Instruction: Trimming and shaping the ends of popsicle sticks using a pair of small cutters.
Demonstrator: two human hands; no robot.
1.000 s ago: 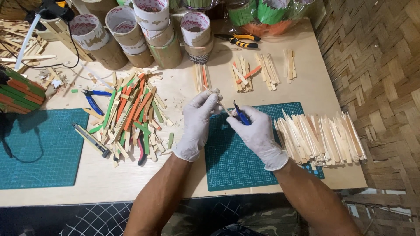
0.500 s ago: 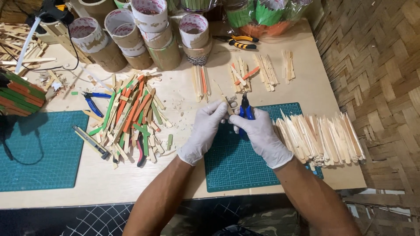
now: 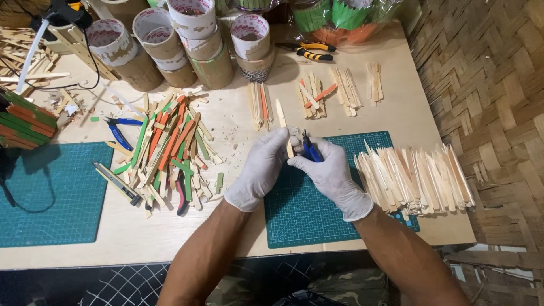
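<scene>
Pale bare-wood stick (image 3: 282, 122), matt green cutting mat (image 3: 317, 209) (rubbery), smooth wooden table (image 3: 238, 122), thin white gloves (image 3: 258, 173)

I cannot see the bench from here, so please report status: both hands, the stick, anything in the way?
Left hand pinches a plain wooden stick. Right hand holds blue-handled cutters at it. Both over the green cutting mat. Nothing in the way.

A single camera worn on the person's head looks steeply down and forward over a pale wooden table (image 3: 238, 238), near enough that both forearms enter from the bottom edge and the gloved hands sit close to the centre of the frame. The view takes in the table from its near edge to the cardboard tubes (image 3: 192, 34) along the far side, with a woven bamboo wall (image 3: 487, 85) filling the right border. There is no second view to overlap with it.
</scene>
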